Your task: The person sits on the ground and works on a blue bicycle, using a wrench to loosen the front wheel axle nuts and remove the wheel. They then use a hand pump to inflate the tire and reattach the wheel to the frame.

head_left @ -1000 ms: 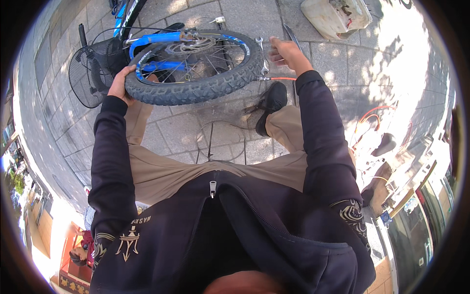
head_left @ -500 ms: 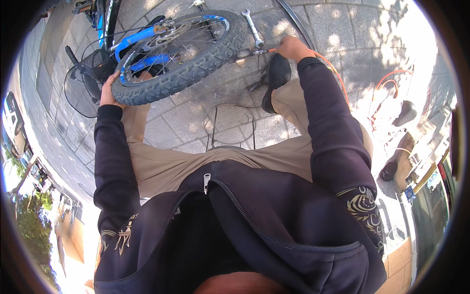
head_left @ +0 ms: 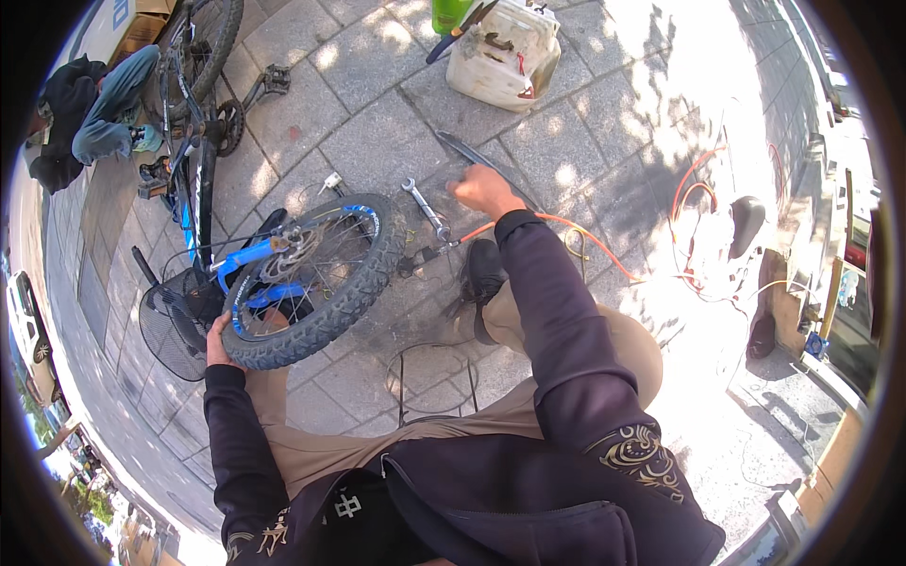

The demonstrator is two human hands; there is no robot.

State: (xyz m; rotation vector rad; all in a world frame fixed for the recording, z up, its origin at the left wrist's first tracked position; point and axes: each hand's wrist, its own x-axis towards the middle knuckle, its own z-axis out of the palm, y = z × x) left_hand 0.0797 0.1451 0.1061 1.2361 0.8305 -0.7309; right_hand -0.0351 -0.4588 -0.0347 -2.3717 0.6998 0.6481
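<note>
My left hand (head_left: 219, 341) grips the lower left of a bicycle's front wheel, on its knobby black tyre (head_left: 354, 307). The wheel sits in a blue fork (head_left: 247, 259) and leans over the paving. Farther right, my right hand (head_left: 486, 191) is stretched out with loosely bent fingers, and nothing shows in it. A curved black strip (head_left: 472, 154) lies beside and partly behind that hand. Just left of it lies a silver wrench (head_left: 425, 208). The orange air hose (head_left: 590, 247) runs under my right forearm to its metal end (head_left: 432, 253) on the ground.
The bicycle's frame (head_left: 203, 179) and wire basket (head_left: 172, 330) lie to the left. Beyond them a person in jeans (head_left: 113, 118) crouches. A dirty white container (head_left: 500, 66) with tools stands at the far middle. My shoe (head_left: 483, 274) is near the hose end.
My right hand has let go of the orange hose end and moved forward past the wrench. My left hand stays on the tyre. The view has tilted up, bringing the white container in.
</note>
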